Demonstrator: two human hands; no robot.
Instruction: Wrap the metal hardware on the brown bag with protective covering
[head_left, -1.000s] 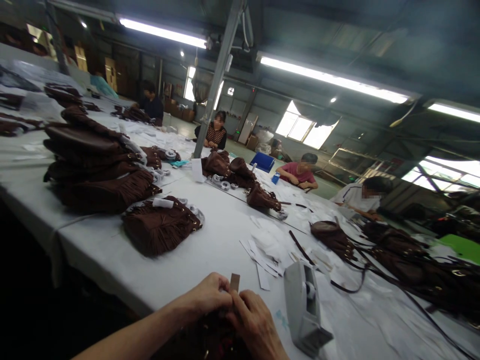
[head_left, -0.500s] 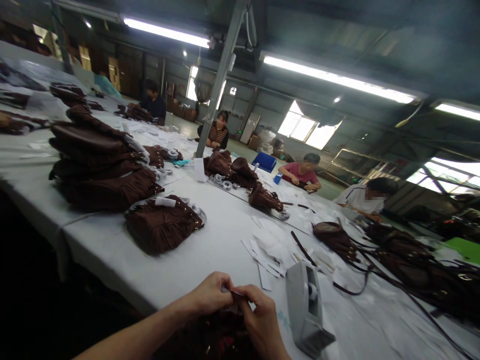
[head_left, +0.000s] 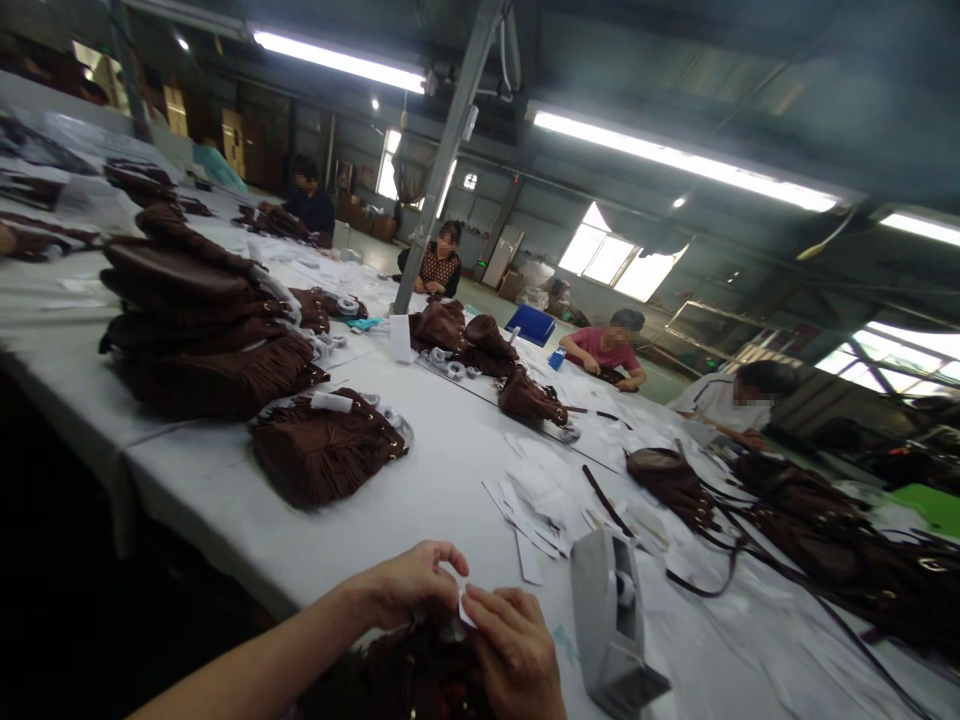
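Observation:
My left hand (head_left: 416,588) is curled above a dark brown bag (head_left: 390,675) at the bottom of the view. Its index finger arches up, while the other fingers are bent at the bag's top; what they grip is hidden. My right hand (head_left: 517,645) pinches a small white paper piece (head_left: 466,608) between thumb and fingers, close to my left fingertips. Gold-coloured metal bits show on the dark bag, which is partly covered by my hands and wrists. Just right of my right hand stands a grey tape dispenser (head_left: 616,620).
A fringed brown bag (head_left: 326,450) lies ahead, beside a bag stack (head_left: 202,320). White paper strips (head_left: 517,525) lie beyond my hands. More bags with straps (head_left: 825,530) cover the right side. A metal post (head_left: 442,160) rises at the table. Several people sit across.
My left index finger has lifted and opened away from the thumb. My right hand has turned, its back now facing up, and the white paper piece shows more plainly.

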